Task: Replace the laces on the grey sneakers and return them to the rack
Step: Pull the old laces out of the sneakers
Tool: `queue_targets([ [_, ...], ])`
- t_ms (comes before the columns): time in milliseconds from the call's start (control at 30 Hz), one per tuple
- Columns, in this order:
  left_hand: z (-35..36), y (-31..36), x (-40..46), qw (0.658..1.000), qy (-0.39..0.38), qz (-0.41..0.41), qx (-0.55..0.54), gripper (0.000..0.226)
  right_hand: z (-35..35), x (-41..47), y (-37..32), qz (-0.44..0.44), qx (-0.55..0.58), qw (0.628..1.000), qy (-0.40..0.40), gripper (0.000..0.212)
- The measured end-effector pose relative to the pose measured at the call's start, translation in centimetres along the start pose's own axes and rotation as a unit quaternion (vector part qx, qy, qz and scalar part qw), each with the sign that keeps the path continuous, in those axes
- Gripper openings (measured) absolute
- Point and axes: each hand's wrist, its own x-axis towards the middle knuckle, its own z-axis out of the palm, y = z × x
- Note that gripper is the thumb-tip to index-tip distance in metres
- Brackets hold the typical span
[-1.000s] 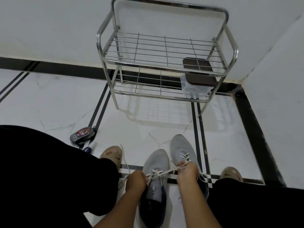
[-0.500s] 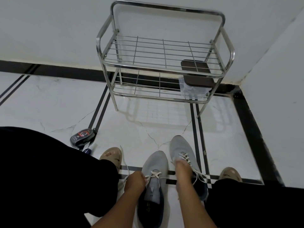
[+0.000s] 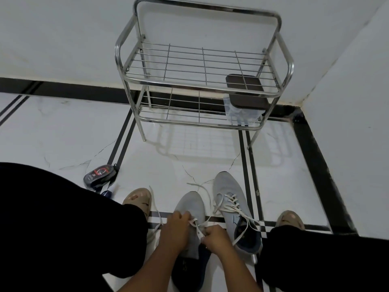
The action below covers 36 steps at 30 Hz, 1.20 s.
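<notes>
Two grey sneakers stand side by side on the white floor between my knees. The left sneaker (image 3: 190, 204) is under my hands; the right sneaker (image 3: 228, 187) sits beside it with its white lace (image 3: 228, 202) threaded and loose ends trailing. My left hand (image 3: 174, 230) and my right hand (image 3: 216, 237) both pinch the left sneaker's white lace (image 3: 196, 225) over its tongue. One end of that lace curls forward past the toe. The steel rack (image 3: 202, 85) stands ahead against the wall.
A clear box with a dark lid (image 3: 245, 94) sits on the rack's lower shelf at the right. A small dark pouch (image 3: 100, 174) lies on the floor at the left. My feet in tan slippers (image 3: 137, 199) flank the sneakers. A wall corner closes the right side.
My right hand left the right sneaker and came over to the left sneaker, meeting my left hand on its lace. The right sneaker's lace ends now lie loose.
</notes>
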Motion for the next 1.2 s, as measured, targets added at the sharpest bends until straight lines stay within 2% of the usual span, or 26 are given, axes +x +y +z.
queue_targets([
  [100, 0.7, 0.4, -0.3, 0.993, -0.003, 0.059, 0.101, 0.040, 0.2, 0.6, 0.1, 0.002, 0.011, 1.000, -0.007, 0.020],
  [200, 0.9, 0.7, 0.8, 0.995, -0.013, 0.048, 0.084, 0.033, 0.3, 0.5, 0.1, 0.008, 0.021, 1.000, -0.004, 0.015],
  [267, -0.1, 0.4, 1.3, 0.998, -0.009, -0.020, -0.060, 0.034, 0.4, 0.9, 0.6, 0.016, 0.046, 0.999, -0.002, 0.026],
  [300, -0.6, 0.0, 1.4, 0.980, 0.012, -0.090, -0.175, 0.036, 0.5, 0.9, 0.8, 0.021, 0.057, 0.998, -0.002, 0.023],
  [333, -0.9, -0.4, 1.5, 0.933, -0.014, -0.180, -0.311, 0.034, 0.5, 0.8, 0.9, 0.020, 0.065, 0.998, 0.000, 0.016],
  [367, -1.0, -0.8, 2.1, 0.887, -0.038, -0.241, -0.392, 0.031, 0.5, 0.8, 0.9, 0.018, 0.073, 0.997, 0.001, 0.016],
  [400, -1.6, -0.9, 2.2, 0.889, -0.066, -0.248, -0.380, 0.031, 0.7, 1.0, 0.9, 0.009, 0.077, 0.997, 0.001, 0.018],
  [467, -1.0, -0.8, 1.6, 0.953, -0.026, -0.191, -0.233, 0.043, 0.9, 1.0, 0.6, -0.006, 0.068, 0.998, -0.013, 0.015],
  [500, -0.8, -0.1, 1.3, 0.969, -0.005, -0.160, -0.187, 0.045, 1.1, 1.1, 0.5, -0.004, 0.065, 0.998, -0.016, 0.019],
  [567, -0.3, 1.4, 0.6, 0.981, 0.018, -0.117, -0.152, 0.041, 1.2, 1.2, 0.5, -0.002, 0.066, 0.998, -0.016, 0.013],
  [600, -0.2, 1.8, 1.0, 0.963, 0.033, -0.154, -0.220, 0.037, 1.3, 1.3, 0.8, -0.002, 0.073, 0.997, -0.016, 0.014],
  [633, -0.5, 1.7, 1.8, 0.918, 0.034, -0.224, -0.325, 0.035, 1.3, 1.4, 1.0, 0.005, 0.084, 0.996, -0.014, 0.019],
  [667, -1.4, 1.6, 2.0, 0.846, 0.028, -0.297, -0.443, 0.034, 1.3, 1.3, 1.1, 0.009, 0.094, 0.995, -0.013, 0.022],
  [700, -2.2, 0.8, 2.5, 0.733, 0.034, -0.377, -0.566, 0.032, 1.2, 1.1, 1.2, 0.016, 0.101, 0.995, -0.012, 0.023],
  [733, -3.2, -0.2, 2.6, 0.574, 0.061, -0.406, -0.709, 0.031, 1.1, 1.1, 1.4, 0.022, 0.109, 0.994, -0.006, 0.023],
  [767, -4.2, -0.8, 2.5, 0.471, 0.107, -0.391, -0.783, 0.031, 1.1, 1.1, 1.5, 0.032, 0.121, 0.992, -0.003, 0.024],
  [800, -4.4, -1.8, 2.6, 0.395, 0.136, -0.382, -0.825, 0.031, 1.0, 1.1, 1.5, 0.037, 0.130, 0.991, -0.002, 0.024],
  [833, -4.7, -2.1, 2.7, 0.417, 0.134, -0.360, -0.824, 0.029, 0.9, 1.0, 1.3, 0.035, 0.130, 0.991, -0.006, 0.023],
  [867, -5.2, -1.6, 2.7, 0.564, 0.117, -0.352, -0.737, 0.024, 0.9, 0.9, 1.1, 0.026, 0.120, 0.992, -0.009, 0.018],
  [900, -5.2, -1.1, 3.0, 0.737, 0.076, -0.323, -0.589, 0.016, 0.9, 0.8, 0.9, 0.017, 0.106, 0.994, -0.012, 0.015],
  [933, -4.6, -0.4, 2.7, 0.858, 0.037, -0.246, -0.450, 0.015, 0.9, 0.9, 0.7, 0.009, 0.093, 0.996, -0.009, 0.022],
  [967, -3.5, 0.4, 2.8, 0.927, -0.011, -0.182, -0.329, 0.026, 1.0, 0.9, 0.6, 0.007, 0.086, 0.996, -0.004, 0.031],
  [1033, -1.3, 1.8, 1.3, 0.966, -0.043, -0.119, -0.224, 0.038, 1.2, 0.9, 0.6, 0.010, 0.081, 0.997, 0.002, 0.037],
  [1100, -0.1, 2.1, 0.6, 0.990, -0.004, -0.093, -0.106, 0.034, 1.3, 0.7, 0.7, 0.011, 0.073, 0.997, 0.000, 0.033],
  [1167, 0.1, 2.0, 0.2, 0.994, 0.012, -0.077, -0.076, 0.029, 1.3, 0.7, 0.7, 0.006, 0.076, 0.997, -0.006, 0.031],
  [1200, 0.0, 1.7, 0.7, 0.983, 0.017, -0.108, -0.146, 0.025, 1.2, 0.6, 0.8, 0.006, 0.083, 0.997, -0.003, 0.031],
])
